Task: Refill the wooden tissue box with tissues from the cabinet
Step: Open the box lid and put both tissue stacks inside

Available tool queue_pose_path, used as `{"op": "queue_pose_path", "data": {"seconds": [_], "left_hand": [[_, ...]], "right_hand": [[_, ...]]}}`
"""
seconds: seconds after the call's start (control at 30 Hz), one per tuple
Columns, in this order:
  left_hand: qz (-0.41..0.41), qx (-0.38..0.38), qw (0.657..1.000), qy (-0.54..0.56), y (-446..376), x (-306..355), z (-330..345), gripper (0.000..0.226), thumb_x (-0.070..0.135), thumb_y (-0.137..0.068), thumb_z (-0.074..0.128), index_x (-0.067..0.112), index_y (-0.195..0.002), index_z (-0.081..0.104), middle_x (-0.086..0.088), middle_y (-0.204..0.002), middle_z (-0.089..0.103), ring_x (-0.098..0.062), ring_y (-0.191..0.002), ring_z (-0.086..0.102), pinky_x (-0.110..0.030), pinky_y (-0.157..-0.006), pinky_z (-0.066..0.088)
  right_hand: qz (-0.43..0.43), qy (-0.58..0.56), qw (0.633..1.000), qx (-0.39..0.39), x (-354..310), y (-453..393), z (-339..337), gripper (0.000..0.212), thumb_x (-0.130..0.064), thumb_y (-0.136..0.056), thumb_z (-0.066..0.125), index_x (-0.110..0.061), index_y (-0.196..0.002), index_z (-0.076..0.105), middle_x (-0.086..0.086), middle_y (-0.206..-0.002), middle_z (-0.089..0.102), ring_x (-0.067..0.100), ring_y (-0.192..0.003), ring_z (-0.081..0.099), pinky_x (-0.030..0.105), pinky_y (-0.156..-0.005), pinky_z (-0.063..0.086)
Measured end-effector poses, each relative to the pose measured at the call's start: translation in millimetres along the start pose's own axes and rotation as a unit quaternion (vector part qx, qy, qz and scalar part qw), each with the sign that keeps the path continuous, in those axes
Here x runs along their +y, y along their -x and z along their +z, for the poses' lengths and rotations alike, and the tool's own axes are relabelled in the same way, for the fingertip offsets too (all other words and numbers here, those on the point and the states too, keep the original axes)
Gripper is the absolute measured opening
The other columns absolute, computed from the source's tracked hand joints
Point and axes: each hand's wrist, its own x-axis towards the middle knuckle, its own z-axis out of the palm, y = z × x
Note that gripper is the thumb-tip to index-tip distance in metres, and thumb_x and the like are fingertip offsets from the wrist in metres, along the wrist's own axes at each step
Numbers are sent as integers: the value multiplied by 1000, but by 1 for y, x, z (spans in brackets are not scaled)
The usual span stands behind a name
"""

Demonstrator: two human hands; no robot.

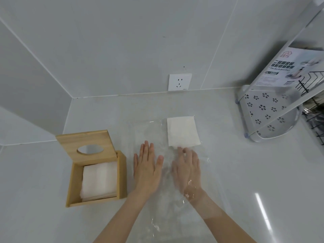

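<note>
The wooden tissue box (122,174) stands at the left on the counter, its lid (87,144) with an oval hole raised at the back. White tissues (100,181) fill its inside. A clear plastic bag (168,204) lies flat on the counter, with a white tissue stack (182,132) inside its far end. My left hand (147,171) rests flat on the bag, fingers spread. My right hand (187,171) is inside the bag, and its fingertips touch the stack's near edge.
A white wall socket (179,82) sits on the back wall. At the right stand a perforated white corner shelf (268,113), a printed package (289,67) and a black wire rack (313,123). The counter (245,181) is pale and glossy.
</note>
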Motion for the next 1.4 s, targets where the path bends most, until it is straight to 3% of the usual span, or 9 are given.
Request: {"op": "queue_pose_path", "data": {"seconds": [0.17, 0.3, 0.47, 0.53, 0.73, 0.9, 1.07, 1.27, 1.4], "left_hand": [[11, 23, 1000, 18, 2, 4, -2, 87, 66, -73, -9, 22, -146, 5, 11, -151, -11, 1, -137, -15, -29, -114, -13], [17, 22, 999, 18, -2, 5, -4, 81, 61, -75, -7, 22, -146, 4, 12, -151, -12, 2, -136, -16, -28, -112, -14], [22, -1, 1000, -2, -6, 3, 1, 81, 60, -75, -10, 22, -146, 0, 13, -147, -17, 2, -135, -19, -29, -112, -15], [22, -7, 1000, 7, -7, 0, 4, 82, 61, -75, -9, 21, -146, 0, 15, -146, -17, 2, -135, -19, -28, -113, -15], [24, -35, 997, 69, -10, -9, 10, 80, 61, -77, -2, 21, -146, 4, 10, -154, -6, 4, -136, -15, -26, -112, -16], [27, -56, 995, 80, -11, -13, 11, 65, 47, -86, 10, 22, -146, 5, 10, -155, -5, 4, -136, -15, -26, -112, -17], [19, -73, 992, 104, -14, -14, 10, 65, 49, -86, 10, 23, -146, 4, 10, -155, -5, 5, -136, -15, -29, -114, -16], [10, -99, 989, 107, -16, -13, 8, 51, 36, -99, 16, 21, -146, 1, 7, -156, -9, 4, -135, -15, -31, -114, -16], [2, -97, 990, 100, -17, -10, 6, 50, 32, -100, 15, 19, -146, 0, 6, -156, -7, 0, -139, -13, -32, -115, -14]], "right_hand": [[-99, -29, 994, 42, 4, 34, 8, 69, -22, -59, 78, -12, -121, 48, 8, -109, 62, 23, -107, 48, 32, -95, 37], [-62, -3, 997, 35, -4, 22, 0, 51, -23, -85, 35, -2, -131, 38, 21, -135, 51, 28, -129, 32, 33, -110, 18], [-24, 1, 1000, 13, -2, -14, 7, 56, -33, -98, 13, 1, -139, 28, 21, -146, 34, 27, -141, 14, 37, -115, 6], [-9, 20, 1000, 19, 2, -28, 15, 57, -38, -97, 18, 0, -141, 25, 20, -148, 31, 24, -144, 0, 38, -115, 2], [3, 72, 997, 10, 4, -43, 25, 71, -45, -82, 39, -8, -141, 28, 26, -143, 38, 41, -134, 33, 44, -112, 11], [42, 76, 996, 34, -5, -52, 27, 53, -35, -85, 37, -9, -131, 43, 25, -133, 51, 42, -123, 48, 46, -107, 19], [22, 87, 995, 46, 0, -51, 30, 53, -15, -82, 55, -9, -132, 42, 27, -134, 50, 45, -123, 47, 41, -109, 3], [20, 88, 996, 10, -4, -40, 21, 59, -10, -77, 66, -10, -131, 40, 28, -131, 52, 43, -123, 48, 44, -109, 5], [-30, 98, 995, 1, -13, -3, 16, 45, -28, -85, 38, -15, -127, 43, 22, -129, 56, 37, -127, 43, 42, -114, -1]]}}
